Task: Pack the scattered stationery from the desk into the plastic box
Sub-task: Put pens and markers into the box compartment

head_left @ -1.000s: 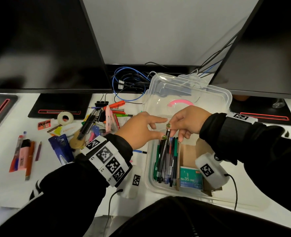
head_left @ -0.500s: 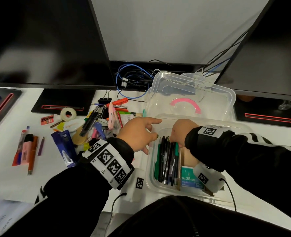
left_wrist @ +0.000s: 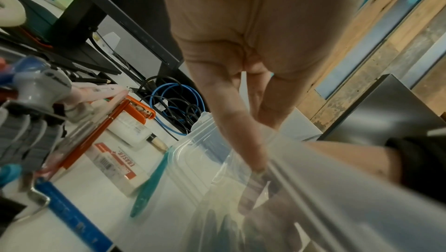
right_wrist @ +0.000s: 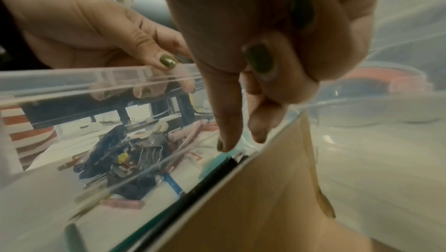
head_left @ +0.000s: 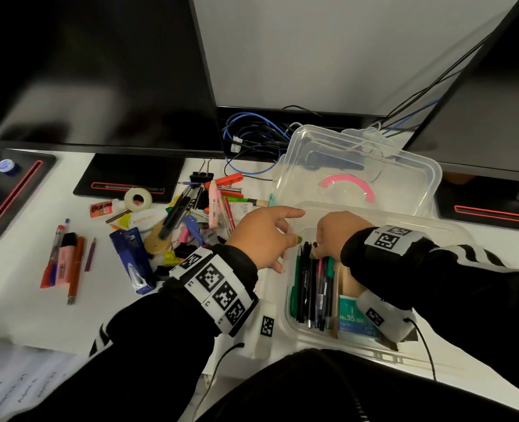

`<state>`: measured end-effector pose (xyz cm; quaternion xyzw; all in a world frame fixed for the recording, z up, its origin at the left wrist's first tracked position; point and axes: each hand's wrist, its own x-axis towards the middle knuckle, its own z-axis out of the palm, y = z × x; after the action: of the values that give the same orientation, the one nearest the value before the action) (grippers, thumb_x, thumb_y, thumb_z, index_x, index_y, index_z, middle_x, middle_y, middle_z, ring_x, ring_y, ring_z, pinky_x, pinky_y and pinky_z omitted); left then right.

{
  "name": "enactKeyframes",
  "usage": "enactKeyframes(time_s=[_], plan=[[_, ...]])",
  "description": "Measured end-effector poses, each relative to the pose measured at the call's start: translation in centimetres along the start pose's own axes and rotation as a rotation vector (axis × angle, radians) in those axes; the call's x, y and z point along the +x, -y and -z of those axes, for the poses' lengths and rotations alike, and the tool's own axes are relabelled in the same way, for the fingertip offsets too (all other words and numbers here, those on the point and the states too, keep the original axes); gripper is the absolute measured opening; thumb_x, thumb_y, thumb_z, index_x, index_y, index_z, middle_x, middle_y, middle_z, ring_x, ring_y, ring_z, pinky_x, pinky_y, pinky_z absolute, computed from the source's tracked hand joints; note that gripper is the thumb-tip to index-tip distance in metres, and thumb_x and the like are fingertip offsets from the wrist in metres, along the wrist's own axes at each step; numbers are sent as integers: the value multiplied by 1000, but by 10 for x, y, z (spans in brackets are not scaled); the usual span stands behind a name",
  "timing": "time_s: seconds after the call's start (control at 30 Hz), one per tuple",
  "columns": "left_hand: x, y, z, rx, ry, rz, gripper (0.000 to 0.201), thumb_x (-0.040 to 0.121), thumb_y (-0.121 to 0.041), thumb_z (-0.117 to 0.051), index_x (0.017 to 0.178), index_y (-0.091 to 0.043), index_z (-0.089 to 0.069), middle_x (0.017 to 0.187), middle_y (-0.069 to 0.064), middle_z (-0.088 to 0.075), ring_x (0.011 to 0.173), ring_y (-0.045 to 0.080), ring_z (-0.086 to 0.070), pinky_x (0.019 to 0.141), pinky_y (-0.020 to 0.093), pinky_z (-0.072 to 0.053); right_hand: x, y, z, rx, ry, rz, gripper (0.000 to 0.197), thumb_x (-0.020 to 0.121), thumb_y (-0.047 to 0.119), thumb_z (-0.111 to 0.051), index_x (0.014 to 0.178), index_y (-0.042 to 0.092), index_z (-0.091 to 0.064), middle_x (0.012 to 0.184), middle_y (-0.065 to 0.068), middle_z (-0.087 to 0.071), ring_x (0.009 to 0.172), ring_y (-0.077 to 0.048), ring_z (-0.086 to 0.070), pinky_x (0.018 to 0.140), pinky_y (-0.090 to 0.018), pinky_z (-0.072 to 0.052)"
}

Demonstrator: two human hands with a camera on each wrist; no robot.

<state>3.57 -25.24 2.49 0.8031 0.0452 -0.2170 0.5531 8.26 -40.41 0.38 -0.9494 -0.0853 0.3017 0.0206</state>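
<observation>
The clear plastic box (head_left: 283, 303) stands open at the desk's front, its lid (head_left: 404, 166) tipped back. Several pens (head_left: 310, 287) lie along its left side beside a green staple packet (head_left: 351, 321). My left hand (head_left: 282, 231) pinches the box's left wall, with the thumb (right_wrist: 166, 59) over the rim (right_wrist: 72, 82) and the fingers outside. My right hand (head_left: 322, 245) is down inside the box. Its fingers (right_wrist: 226, 122) point straight down onto the far ends of the pens, touching a black pen (right_wrist: 217, 176). Loose stationery (head_left: 188, 220) lies heaped left of the box.
A blue stapler (head_left: 132, 260), a tape roll (head_left: 138, 200) and a few pens (head_left: 66, 257) lie further left. A teal pen (left_wrist: 149, 181) rests against the box's outer wall. Two monitors stand behind, with tangled cables (head_left: 252, 138) between them. A cardboard divider (right_wrist: 265, 199) sits in the box.
My right hand held a dark pen above the box, lowered it among the pens and now rests its fingers on them. My left hand has dropped onto the box's left rim.
</observation>
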Motion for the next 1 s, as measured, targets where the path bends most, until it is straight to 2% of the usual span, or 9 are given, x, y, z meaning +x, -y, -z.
enactKeyframes(time_s=[0.13, 0.3, 0.43, 0.53, 0.6, 0.67, 0.73, 0.87, 1.0], plan=[[-3, 2, 2, 38, 17, -33, 49, 90, -8, -57, 132, -33, -50, 95, 3, -53, 63, 16, -58, 56, 38, -59, -16, 6, 15, -65, -1, 1, 34, 84, 34, -66, 108, 11, -64, 108, -3, -65, 98, -20, -62, 83, -29, -50], [-11, 10, 19, 123, 4, -84, 33, 94, -21, -52, 125, -31, -54, 93, 5, -60, 65, 19, -61, 52, 29, -56, -37, 23, 44, -95, -59, 2, 41, 93, 43, -49, 108, 7, -63, 104, -4, -63, 92, -20, -57, 74, -26, -39], [-19, 23, 58, 149, -127, -115, 22, 93, -19, -52, 108, -28, -65, 90, 0, -64, 63, 8, -58, 52, 18, -46, -53, 45, 65, 18, -183, 7, 42, 95, 42, -46, 107, 7, -64, 113, -8, -62, 101, -24, -57, 81, -27, -38], [-28, 37, 92, 210, -274, -122, 21, 92, -19, -52, 99, -32, -67, 84, -8, -66, 70, 8, -61, 59, 17, -46, -61, 71, 73, 94, -252, 40, 39, 93, 42, -48, 103, 8, -66, 107, -8, -64, 96, -23, -57, 75, -26, -38], [-35, 48, 112, 205, -367, -109, 21, 92, -18, -52, 94, -35, -66, 76, -9, -66, 60, 3, -57, 57, 19, -46, -63, 91, 74, 150, -269, 62, 35, 92, 41, -51, 100, 12, -67, 103, -5, -64, 89, -20, -56, 72, -25, -37], [-40, 60, 133, 223, -458, -71, 19, 93, -19, -51, 92, -34, -63, 71, -7, -63, 53, 4, -52, 51, 19, -39, -60, 111, 69, 216, -260, 98, 30, 90, 39, -54, 98, 13, -67, 101, -4, -65, 88, -20, -56, 72, -25, -39], [-45, 77, 159, 294, -559, -8, 13, 92, -19, -52, 96, -28, -60, 72, -7, -59, 58, 7, -53, 52, 18, -35, -55, 131, 62, 259, -214, 126, 28, 90, 37, -56, 96, 12, -67, 100, -5, -66, 90, -22, -58, 74, -27, -42], [-46, 130, 204, 388, -662, 251, 14, 88, -18, -55, 101, -19, -52, 94, 5, -59, 81, 21, -56, 71, 28, -39, -38, 167, 41, 232, -123, 151, 30, 91, 33, -51, 100, 10, -67, 105, -7, -66, 95, -24, -60, 78, -29, -46], [-48, 187, 233, 569, -620, 412, 15, 83, -12, -55, 98, -8, -57, 111, 16, -57, 100, 35, -53, 84, 36, -40, -17, 195, 13, 147, -17, 139, 30, 93, 28, -49, 110, 8, -63, 112, -10, -63, 99, -24, -58, 85, -31, -47]])
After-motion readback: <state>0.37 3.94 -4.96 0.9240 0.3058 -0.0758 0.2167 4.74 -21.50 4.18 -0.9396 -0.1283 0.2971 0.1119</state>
